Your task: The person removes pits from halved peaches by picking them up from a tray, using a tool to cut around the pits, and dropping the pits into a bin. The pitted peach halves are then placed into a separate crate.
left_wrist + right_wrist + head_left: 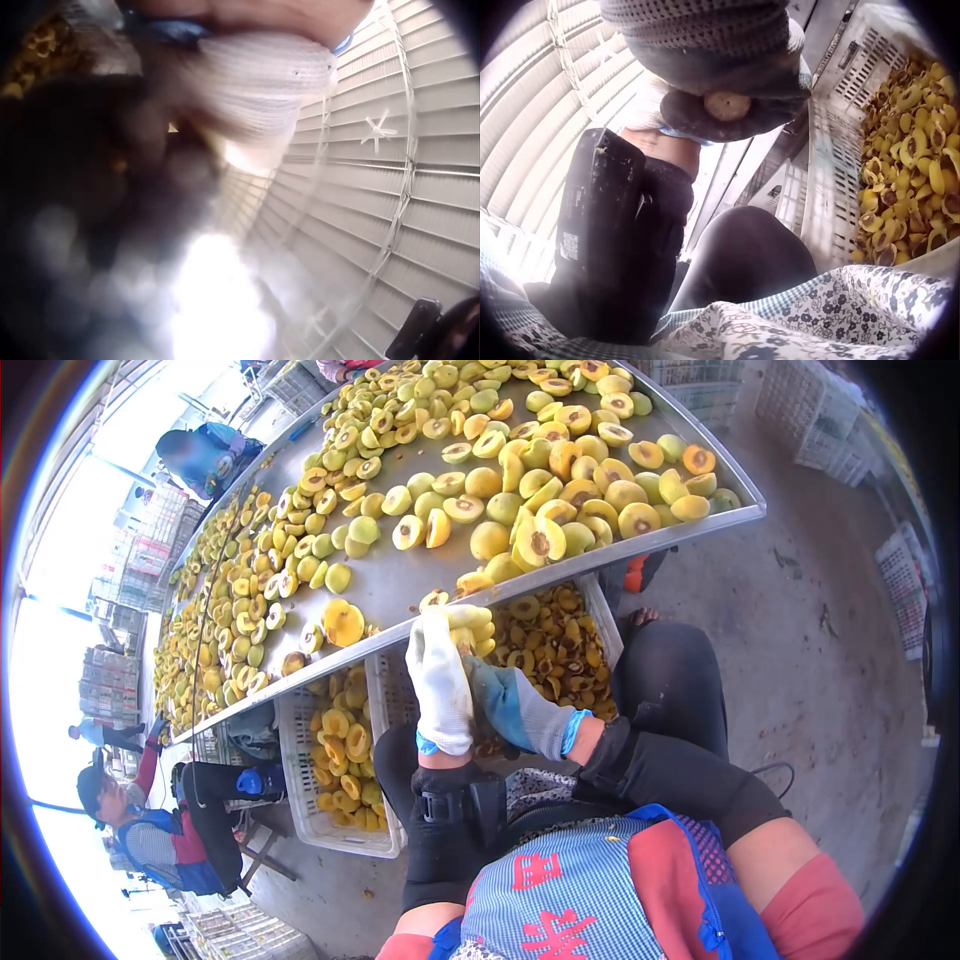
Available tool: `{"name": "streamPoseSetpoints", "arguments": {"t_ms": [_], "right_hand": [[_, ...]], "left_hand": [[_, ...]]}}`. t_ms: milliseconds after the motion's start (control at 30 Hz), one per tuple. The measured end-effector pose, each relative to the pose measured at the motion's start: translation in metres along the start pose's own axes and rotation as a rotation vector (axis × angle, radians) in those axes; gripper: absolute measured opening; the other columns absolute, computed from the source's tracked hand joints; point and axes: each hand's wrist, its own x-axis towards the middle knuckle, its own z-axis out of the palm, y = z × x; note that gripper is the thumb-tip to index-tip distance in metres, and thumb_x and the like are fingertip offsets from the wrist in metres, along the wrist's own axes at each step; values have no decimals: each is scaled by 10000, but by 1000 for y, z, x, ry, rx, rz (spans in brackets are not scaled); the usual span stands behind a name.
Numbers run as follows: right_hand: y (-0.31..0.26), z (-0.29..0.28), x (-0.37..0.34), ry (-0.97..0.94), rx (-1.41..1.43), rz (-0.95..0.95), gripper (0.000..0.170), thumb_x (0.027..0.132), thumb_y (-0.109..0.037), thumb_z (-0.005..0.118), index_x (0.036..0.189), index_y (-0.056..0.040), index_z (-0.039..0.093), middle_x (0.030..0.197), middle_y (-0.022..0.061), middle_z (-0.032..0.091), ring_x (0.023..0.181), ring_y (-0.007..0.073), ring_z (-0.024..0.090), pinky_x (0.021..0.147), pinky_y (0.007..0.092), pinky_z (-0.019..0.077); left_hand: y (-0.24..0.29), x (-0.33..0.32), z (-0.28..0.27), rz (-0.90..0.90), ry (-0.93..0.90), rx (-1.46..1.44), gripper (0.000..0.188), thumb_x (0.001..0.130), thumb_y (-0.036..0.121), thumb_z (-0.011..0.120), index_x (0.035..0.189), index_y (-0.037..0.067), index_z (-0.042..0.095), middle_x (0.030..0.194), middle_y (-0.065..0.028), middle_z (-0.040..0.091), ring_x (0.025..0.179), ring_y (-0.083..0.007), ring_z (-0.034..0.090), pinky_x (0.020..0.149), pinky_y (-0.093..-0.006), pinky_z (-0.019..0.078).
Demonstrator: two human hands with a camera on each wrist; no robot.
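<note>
My left hand (445, 675), in a white glove with yellow-stained fingers, is raised at the near edge of the metal table. At its tip it pinches a cut half of yellow stone fruit (433, 599), partly covered by the glove. Close against it is my right hand (525, 705) in a blue-grey glove, its fingers curled. In the right wrist view these fingers grip something with a round, pale end (727, 106), like the butt of a handle; the rest is hidden. The left wrist view is mostly glare and dark blur around the white glove (255, 90).
Many yellow-green fruit halves (540, 540) cover the metal table (395, 622). Below its edge stand white crates of fruit pieces, one on the left (345, 838) and one behind my hands (603, 622). Another person (150, 830) sits at left; stacked crates (815, 425) stand at far right.
</note>
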Motion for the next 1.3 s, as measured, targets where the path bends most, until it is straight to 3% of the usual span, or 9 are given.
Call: {"name": "streamPoseSetpoints", "arguments": {"t_ms": [133, 233, 333, 500, 800, 933, 1100, 1233, 1300], "right_hand": [[-4, 5, -1, 27, 34, 96, 643, 1018, -587, 443, 1040, 5, 695, 801, 64, 658, 724, 120, 541, 645, 297, 474], [-45, -3, -10, -73, -39, 404, 640, 1023, -579, 438, 1036, 7, 696, 799, 65, 659, 701, 115, 531, 620, 291, 465], [1, 0, 0, 30, -90, -71, 614, 1024, -558, 456, 1016, 6, 697, 785, 62, 654, 683, 116, 531, 613, 289, 465], [7, -10, -2, -11, -73, -19, 555, 1029, -509, 487, 1055, 12, 679, 817, 62, 664, 736, 104, 536, 656, 286, 479], [7, -8, -10, 62, -90, -58, 545, 1023, -514, 496, 1077, -2, 674, 824, 53, 664, 718, 102, 542, 641, 280, 476], [-8, -13, -13, -1, -142, 71, 541, 1027, -515, 486, 1067, -14, 688, 837, 52, 675, 724, 98, 547, 648, 285, 480], [12, -2, -14, 22, 49, -55, 566, 1027, -536, 468, 1045, -21, 700, 823, 42, 672, 730, 93, 545, 651, 275, 477], [14, -9, -6, 0, -113, 63, 591, 1022, -555, 464, 1046, -12, 694, 807, 39, 663, 704, 93, 550, 626, 273, 473], [6, -8, -2, 40, -42, -46, 612, 1019, -570, 456, 1030, -2, 685, 767, 42, 651, 649, 106, 548, 573, 287, 457]], "left_hand": [[-2, -3, 0, -21, 14, -4, 429, 1051, 352, 426, 972, -4, 652, 913, -139, 706, 804, -221, 680, 744, -337, 564], [3, -8, 0, -19, -43, -43, 432, 1052, 348, 430, 979, -12, 658, 936, -138, 711, 802, -211, 673, 758, -334, 555], [2, -3, -6, -26, -86, 2, 419, 1050, 338, 428, 994, -11, 653, 939, -142, 710, 818, -218, 678, 767, -338, 563], [-9, -1, -4, -42, -20, -182, 463, 1061, 397, 387, 1136, 3, 618, 1007, -144, 689, 884, -255, 688, 814, -389, 583], [-18, -9, 1, 227, -8, -25, 307, 1042, 240, 435, 1013, -18, 597, 1024, -158, 684, 863, -229, 684, 772, -343, 567], [-8, -13, 5, 117, -49, -143, 367, 1033, 278, 437, 961, -28, 625, 962, -166, 707, 818, -223, 682, 779, -346, 557], [-3, -9, -4, 51, -130, 40, 424, 1040, 310, 423, 911, -20, 657, 896, -161, 713, 788, -219, 677, 767, -347, 556], [-7, -8, -3, -34, -97, -27, 385, 1043, 312, 442, 1025, -12, 649, 977, -147, 710, 845, -210, 674, 777, -340, 550], [-10, -6, 3, -57, -94, -164, 371, 1042, 312, 460, 1107, -11, 631, 1051, -138, 704, 899, -204, 668, 811, -337, 546]]}}
